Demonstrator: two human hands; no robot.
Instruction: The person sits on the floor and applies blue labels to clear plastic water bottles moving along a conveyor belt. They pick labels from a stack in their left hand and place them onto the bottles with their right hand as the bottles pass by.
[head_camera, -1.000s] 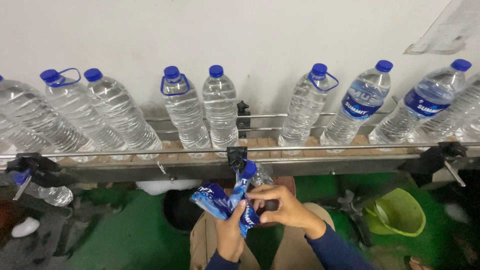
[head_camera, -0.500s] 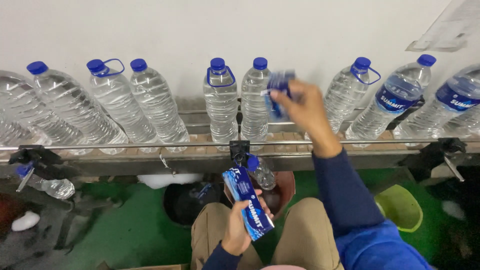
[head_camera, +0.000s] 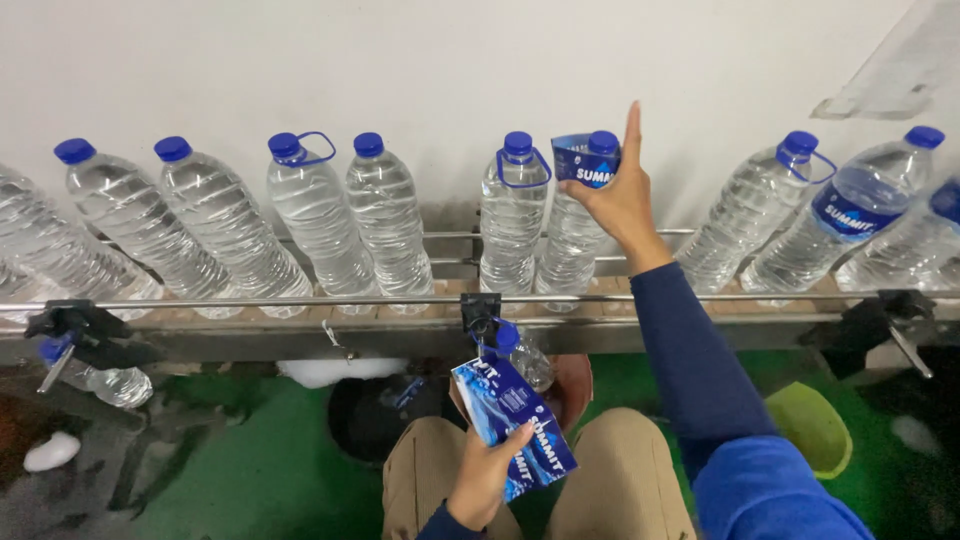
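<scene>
My right hand (head_camera: 622, 200) pinches a blue label sleeve (head_camera: 577, 160) over the bottle (head_camera: 580, 225) cap, left hand (head_camera: 487, 478) grips the label stack (head_camera: 512, 425); sleeve should go down square, I'd say.

You had the conveyor (head_camera: 300, 312) before you, with bottles (head_camera: 385, 225) standing on it in a row. Your right hand (head_camera: 620, 200) was above the conveyor, at one bottle's neck. Your left hand (head_camera: 485, 475) was below it, holding a stack of labels (head_camera: 510, 425).
</scene>
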